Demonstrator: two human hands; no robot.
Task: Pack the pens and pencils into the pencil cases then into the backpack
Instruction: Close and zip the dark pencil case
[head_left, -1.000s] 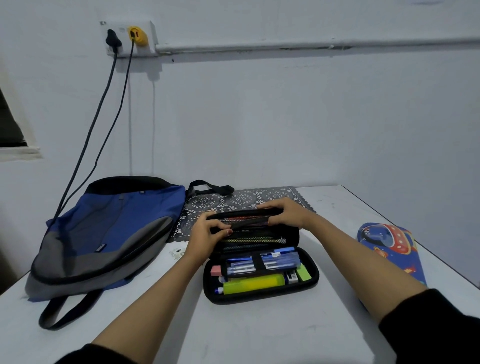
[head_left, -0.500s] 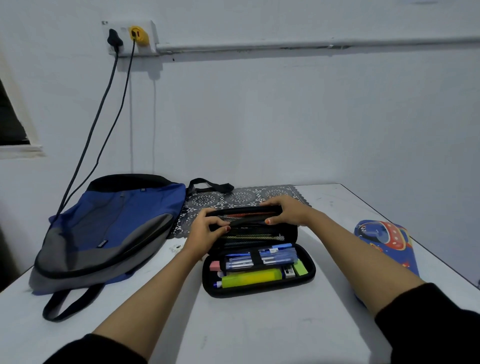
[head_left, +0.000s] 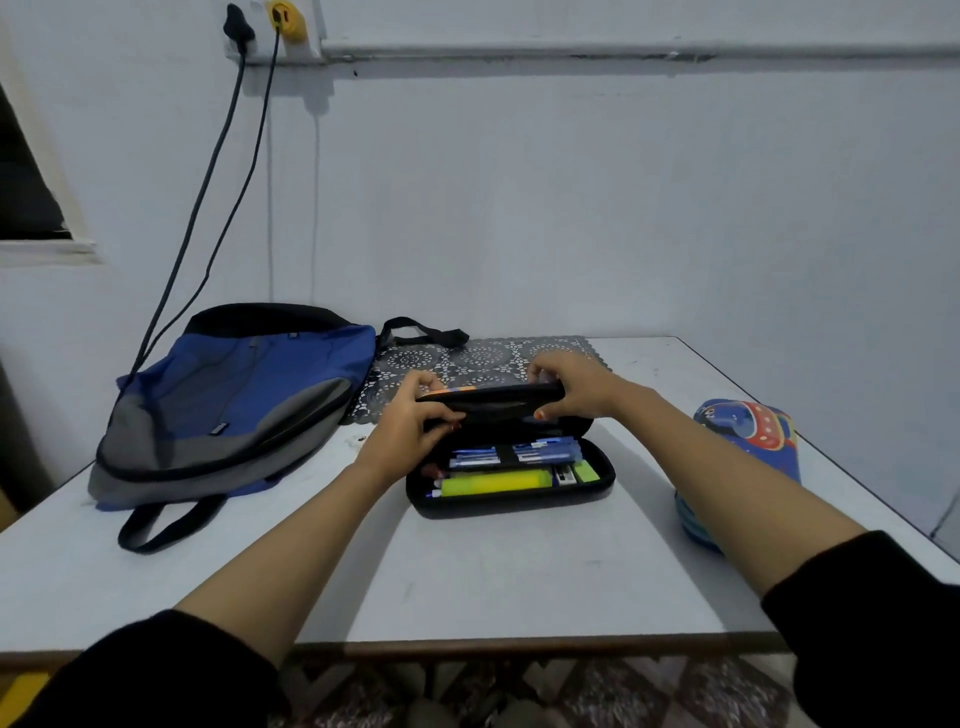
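Note:
A black pencil case lies on the white table, its lid half lowered over the tray. Blue pens, a yellow-green highlighter and small erasers fill the tray. My left hand grips the lid's left end. At the lid's right end my right hand holds it, fingers over the top edge and thumb underneath. A blue and grey backpack lies flat at the left. A second, blue pencil case with a rocket print lies at the right, partly hidden by my right forearm.
A dark lace mat lies behind the black case by the wall. Two cables hang from a wall socket down behind the backpack. The backpack's strap loop lies on the table toward the front left.
Both hands have folded the lid forward and down over the tray, hiding the pencils in the lid pocket. The view has tilted down, showing the table's front edge.

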